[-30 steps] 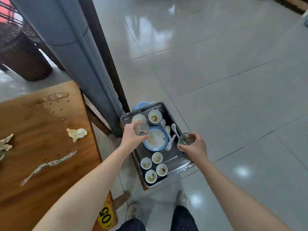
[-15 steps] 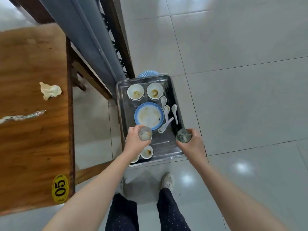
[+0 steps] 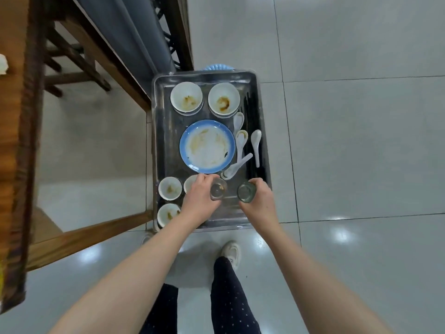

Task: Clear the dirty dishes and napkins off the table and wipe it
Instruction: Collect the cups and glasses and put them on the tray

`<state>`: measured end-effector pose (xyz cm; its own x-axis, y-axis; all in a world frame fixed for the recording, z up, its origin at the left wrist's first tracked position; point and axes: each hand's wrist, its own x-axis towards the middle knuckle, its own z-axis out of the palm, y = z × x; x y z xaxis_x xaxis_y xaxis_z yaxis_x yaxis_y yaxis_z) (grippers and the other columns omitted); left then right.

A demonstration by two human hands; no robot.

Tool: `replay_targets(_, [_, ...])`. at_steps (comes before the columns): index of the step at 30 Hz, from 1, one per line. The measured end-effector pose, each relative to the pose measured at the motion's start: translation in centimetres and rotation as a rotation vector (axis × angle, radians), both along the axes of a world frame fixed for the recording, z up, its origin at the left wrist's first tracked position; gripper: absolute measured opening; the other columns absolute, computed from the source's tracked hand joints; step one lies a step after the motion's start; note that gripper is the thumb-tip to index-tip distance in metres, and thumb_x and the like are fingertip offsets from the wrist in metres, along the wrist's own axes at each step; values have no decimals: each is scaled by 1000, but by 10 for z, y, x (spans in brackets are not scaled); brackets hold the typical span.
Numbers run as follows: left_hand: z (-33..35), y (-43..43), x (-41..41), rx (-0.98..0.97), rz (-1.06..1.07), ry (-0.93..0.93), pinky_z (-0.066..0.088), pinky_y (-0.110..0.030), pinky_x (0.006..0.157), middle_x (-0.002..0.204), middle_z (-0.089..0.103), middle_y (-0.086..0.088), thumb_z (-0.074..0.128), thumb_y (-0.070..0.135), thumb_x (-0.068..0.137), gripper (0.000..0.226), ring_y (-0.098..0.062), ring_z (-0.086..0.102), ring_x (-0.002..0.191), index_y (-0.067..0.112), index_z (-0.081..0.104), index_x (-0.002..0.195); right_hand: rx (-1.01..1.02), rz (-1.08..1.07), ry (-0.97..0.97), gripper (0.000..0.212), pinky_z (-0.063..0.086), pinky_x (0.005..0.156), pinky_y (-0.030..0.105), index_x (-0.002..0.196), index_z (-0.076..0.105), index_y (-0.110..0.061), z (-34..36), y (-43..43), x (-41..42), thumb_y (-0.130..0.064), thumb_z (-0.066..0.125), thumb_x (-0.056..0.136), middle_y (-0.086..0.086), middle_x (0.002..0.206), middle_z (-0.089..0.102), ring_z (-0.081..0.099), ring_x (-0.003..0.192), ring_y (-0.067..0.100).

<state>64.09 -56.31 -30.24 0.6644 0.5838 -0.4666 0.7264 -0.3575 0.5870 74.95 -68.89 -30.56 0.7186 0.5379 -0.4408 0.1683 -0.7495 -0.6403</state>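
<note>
- Both hands have sunk lower over the near end of the tray: left hand fingers wrap a clear glass, right hand fingers wrap a second glass, so set-down looks imminent
- The tray holds stained bowls, a blue-rimmed plate and white spoons
- A napkin waits on the table, far left

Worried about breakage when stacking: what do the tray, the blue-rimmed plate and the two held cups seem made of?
Tray: metal, probably stainless steel; bright, mirror-like reflections. Blue-rimmed plate: glossy glazed ceramic, possibly melamine; opaque with shine. Left cup and right cup: clear glass, apparently; the tray shows through them.
</note>
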Motion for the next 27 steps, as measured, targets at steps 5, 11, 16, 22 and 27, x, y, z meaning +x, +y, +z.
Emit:
replay_targets(5, [-23, 2, 8, 33, 15, 15, 41, -32, 88, 122, 50, -2, 77, 17, 74, 59, -22, 44, 118, 22, 53, 127, -14, 40, 3, 39, 47, 74, 34, 111, 53, -12, -30, 8, 5, 1, 61, 75, 5, 102, 58, 53, 94, 23])
replay_targets(11, [-36, 1, 7, 26, -10, 66, 42, -40, 96, 125, 50, -4, 81, 17, 71, 66, -25, 43, 119, 18, 52, 129, 3, 56, 41, 40, 40, 70, 26, 108, 53, -14, -42, 8, 8, 2, 65, 73, 2, 98, 56, 52, 92, 21])
replay_targets(16, [-30, -2, 8, 19, -10, 110, 37, -39, 102, 133, 46, -3, 83, 21, 71, 79, -24, 39, 125, 22, 42, 138, -28, 143, 52, 61, 44, 85, 28, 127, 48, -16, -30, 5, 16, 0, 71, 73, 2, 118, 54, 49, 108, 19])
replay_targets(22, [17, 4, 9, -73, 36, 115, 34, -35, 105, 141, 42, -3, 82, 24, 73, 84, -22, 37, 130, 23, 36, 142, -62, 137, 41, 61, 40, 87, 23, 134, 46, -13, 16, -6, 28, 4, 62, 78, 4, 121, 56, 51, 112, 22])
replay_targets(27, [85, 13, -1, -231, 283, -37, 41, -38, 104, 139, 47, -1, 80, 18, 76, 76, -18, 45, 125, 26, 39, 139, -26, 108, 60, 60, 41, 82, 20, 129, 50, -18, 76, -4, 32, -6, 70, 74, 0, 119, 60, 56, 102, 14])
